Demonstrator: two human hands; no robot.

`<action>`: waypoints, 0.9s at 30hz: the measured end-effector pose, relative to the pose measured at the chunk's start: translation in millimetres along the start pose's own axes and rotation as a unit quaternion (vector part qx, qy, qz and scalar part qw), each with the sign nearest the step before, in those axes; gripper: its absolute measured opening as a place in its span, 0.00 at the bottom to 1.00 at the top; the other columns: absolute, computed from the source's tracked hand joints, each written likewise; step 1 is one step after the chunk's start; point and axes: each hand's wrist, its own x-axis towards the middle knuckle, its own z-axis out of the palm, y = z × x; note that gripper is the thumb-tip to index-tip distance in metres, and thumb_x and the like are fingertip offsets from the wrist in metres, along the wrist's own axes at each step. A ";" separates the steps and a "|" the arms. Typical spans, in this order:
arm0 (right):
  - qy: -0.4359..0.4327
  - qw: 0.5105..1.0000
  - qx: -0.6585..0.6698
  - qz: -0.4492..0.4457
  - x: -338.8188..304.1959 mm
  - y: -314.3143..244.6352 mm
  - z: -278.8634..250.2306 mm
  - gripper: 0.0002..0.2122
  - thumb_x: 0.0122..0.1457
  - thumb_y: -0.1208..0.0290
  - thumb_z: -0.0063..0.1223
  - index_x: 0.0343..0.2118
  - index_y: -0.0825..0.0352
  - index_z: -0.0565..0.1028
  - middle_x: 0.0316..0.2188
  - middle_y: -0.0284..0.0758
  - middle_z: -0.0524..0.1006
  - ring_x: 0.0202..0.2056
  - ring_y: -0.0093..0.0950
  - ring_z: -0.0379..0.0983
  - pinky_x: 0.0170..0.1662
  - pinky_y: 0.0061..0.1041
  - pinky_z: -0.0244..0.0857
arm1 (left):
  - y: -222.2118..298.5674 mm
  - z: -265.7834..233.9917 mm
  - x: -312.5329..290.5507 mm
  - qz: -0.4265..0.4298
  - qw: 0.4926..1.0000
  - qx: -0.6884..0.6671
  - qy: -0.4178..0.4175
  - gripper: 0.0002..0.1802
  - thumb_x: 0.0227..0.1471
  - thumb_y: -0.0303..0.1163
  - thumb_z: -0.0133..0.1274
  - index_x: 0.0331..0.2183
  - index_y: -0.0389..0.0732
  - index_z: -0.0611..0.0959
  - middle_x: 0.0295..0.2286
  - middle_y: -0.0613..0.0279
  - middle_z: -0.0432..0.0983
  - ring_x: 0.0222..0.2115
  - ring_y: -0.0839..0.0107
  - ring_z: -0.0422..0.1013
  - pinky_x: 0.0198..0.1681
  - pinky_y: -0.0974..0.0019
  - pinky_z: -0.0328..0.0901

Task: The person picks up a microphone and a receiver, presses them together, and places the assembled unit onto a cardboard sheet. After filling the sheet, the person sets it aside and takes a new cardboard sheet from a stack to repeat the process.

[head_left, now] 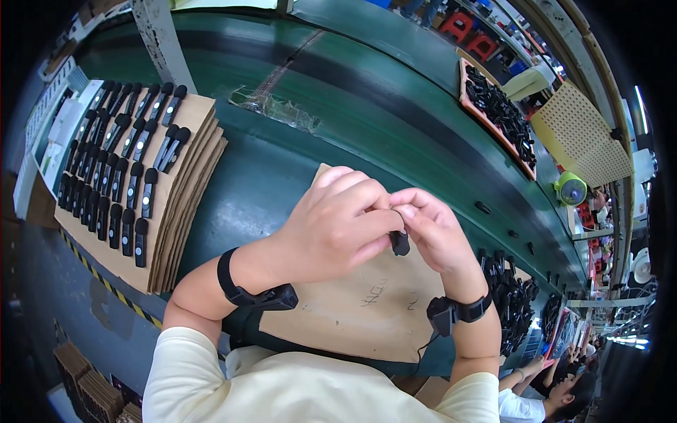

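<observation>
Above a sheet of brown cardboard [352,310], my two hands meet at chest height. A small black microphone [400,244] pokes out below the fingers; most of it is hidden behind them. My left hand [338,220] is closed, its curled fingers around the upper part. My right hand [436,229] pinches at the same spot with thumb and forefinger. To the left, several rows of black microphones with foam tips [134,185] lie on a stack of cardboard sheets [185,201]. Black straps with small boxes circle both my wrists.
A green conveyor belt [381,92] runs across beyond my hands, with a few black pieces [483,207] on it. A heap of black parts [504,303] lies right of my right arm. Farther off stand a full orange-rimmed tray [525,166] and a green fan [570,188]. A co-worker [546,402] sits at lower right.
</observation>
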 end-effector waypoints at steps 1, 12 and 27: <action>-0.014 0.999 0.024 0.017 3.3 2.8 -3.6 0.11 0.64 0.70 0.52 0.44 0.70 0.73 0.34 0.29 0.76 0.37 0.18 0.71 0.44 0.22 0.66 | 0.4 -0.3 -0.1 0.000 1.000 0.018 -0.011 0.18 0.34 0.25 0.66 0.33 0.43 0.81 0.26 0.64 0.71 0.30 0.61 0.70 0.42 0.56 0.64; 0.047 0.988 -0.147 -0.020 54.6 36.7 -23.8 0.09 0.60 0.77 0.56 0.42 0.69 0.73 0.33 0.27 0.74 0.35 0.15 0.70 0.42 0.16 0.65 | 4.1 19.9 -25.8 -0.120 0.915 0.074 -0.378 0.22 0.39 0.42 0.67 0.32 0.37 0.79 0.28 0.54 0.77 0.33 0.56 0.75 0.38 0.58 0.68; 0.050 0.954 -0.296 0.016 87.3 65.9 -7.1 0.08 0.58 0.75 0.58 0.39 0.71 0.76 0.31 0.27 0.76 0.31 0.14 0.68 0.37 0.15 0.65 | 3.6 27.4 -32.1 -0.110 0.893 0.068 -0.430 0.23 0.41 0.44 0.66 0.30 0.35 0.79 0.26 0.51 0.78 0.32 0.56 0.77 0.36 0.58 0.69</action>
